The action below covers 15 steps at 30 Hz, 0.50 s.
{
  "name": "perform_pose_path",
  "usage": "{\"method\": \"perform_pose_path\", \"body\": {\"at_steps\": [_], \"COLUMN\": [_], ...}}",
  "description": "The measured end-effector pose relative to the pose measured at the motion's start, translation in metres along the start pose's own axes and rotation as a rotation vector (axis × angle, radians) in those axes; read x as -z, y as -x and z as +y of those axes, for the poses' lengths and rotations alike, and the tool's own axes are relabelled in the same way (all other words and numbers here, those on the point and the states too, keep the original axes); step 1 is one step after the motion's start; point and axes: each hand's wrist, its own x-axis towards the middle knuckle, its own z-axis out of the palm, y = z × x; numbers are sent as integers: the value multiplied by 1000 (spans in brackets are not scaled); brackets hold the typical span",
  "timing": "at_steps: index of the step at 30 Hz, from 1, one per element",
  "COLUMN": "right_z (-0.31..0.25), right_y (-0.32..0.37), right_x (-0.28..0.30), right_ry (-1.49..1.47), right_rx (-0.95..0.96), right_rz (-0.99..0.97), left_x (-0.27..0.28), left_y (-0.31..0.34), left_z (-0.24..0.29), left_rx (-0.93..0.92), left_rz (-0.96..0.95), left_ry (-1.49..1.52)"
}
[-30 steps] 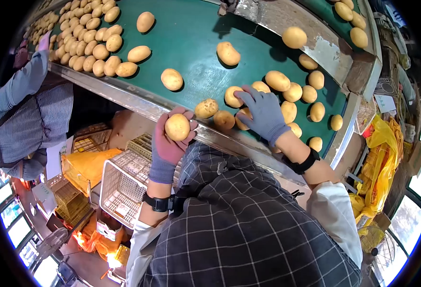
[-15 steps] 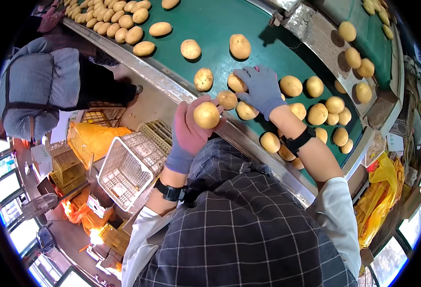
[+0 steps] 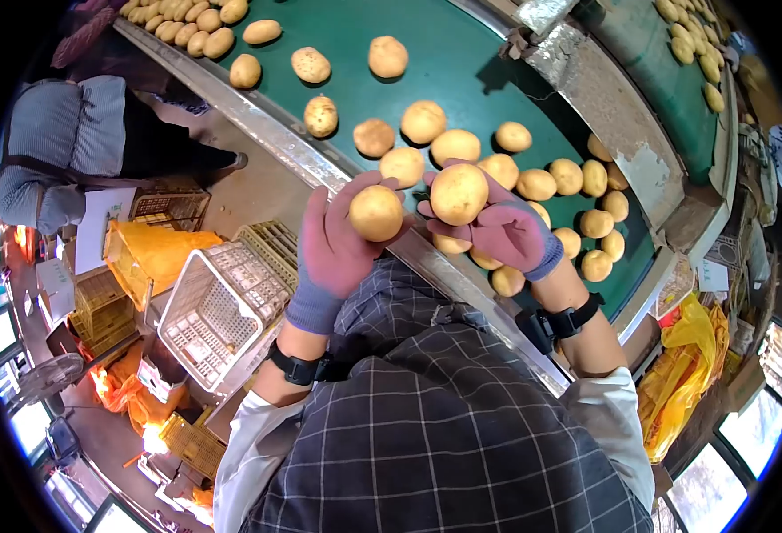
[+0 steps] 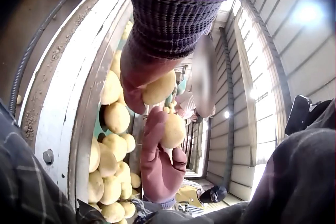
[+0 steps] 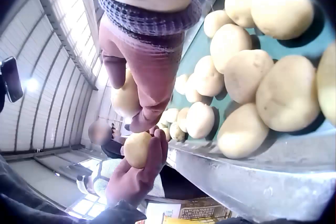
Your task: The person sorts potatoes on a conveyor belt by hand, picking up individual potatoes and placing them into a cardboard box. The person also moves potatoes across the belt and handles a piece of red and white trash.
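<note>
Both hands wear grey gloves with reddish palms and are held palm up at the near edge of a green conveyor belt (image 3: 347, 80). My left hand (image 3: 331, 249) holds a round yellow potato (image 3: 376, 213) in its curled fingers. Just to its right, my right hand (image 3: 515, 235) grips another potato (image 3: 459, 194), thumb and fingers around its sides. In the left wrist view the left hand's potato (image 4: 159, 88) is close to the one in the right hand (image 4: 160, 176). Several loose potatoes (image 3: 402, 167) lie on the belt around and beyond the hands.
A metal rail (image 3: 258, 124) borders the belt on the near side. White plastic crates (image 3: 218, 315) stand below at left, near another person (image 3: 71, 133). More potatoes (image 3: 178, 27) sit far left on the belt. Yellow sacks (image 3: 684, 373) hang at right.
My right hand has turned from palm down over the belt to palm up, lifting a potato beside the left hand. The left hand keeps its potato. Potatoes on the belt have shifted.
</note>
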Motion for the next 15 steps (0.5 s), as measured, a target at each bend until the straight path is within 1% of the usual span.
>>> {"method": "perform_pose_path", "body": {"at_steps": [2,3,4,5,7,10,11,14,15], "right_z": [5,6,7,8,9,14,17,15,19], "right_y": [0,1,2,4,10,16,21,34,39], "right_x": [6,6,5,2,-5,11,13,11,16], "right_ry": [-71,-60,-49,1,103,239,279,614,694], "right_rx": [14,10,6,-2,-12,-51,-66,-230,-247], "right_rz": [-40,-12,14,106,289,290,397,602,691], "left_x": [-6,-7,-6,-6,0,3,1,-8,-17], "left_y": [1,1,1,1,2,0,-2,-6,-8], "left_z": [6,10,10,10,4,-8,-12,-18,-10], "left_rx": [-12,-11,9,30,109,242,291,77,26], "left_rz": [-9,-21,-20,-17,8,27,33,181,253], "left_ry": [-207,-220,-145,-70,260,754,916,-28,-214]}}
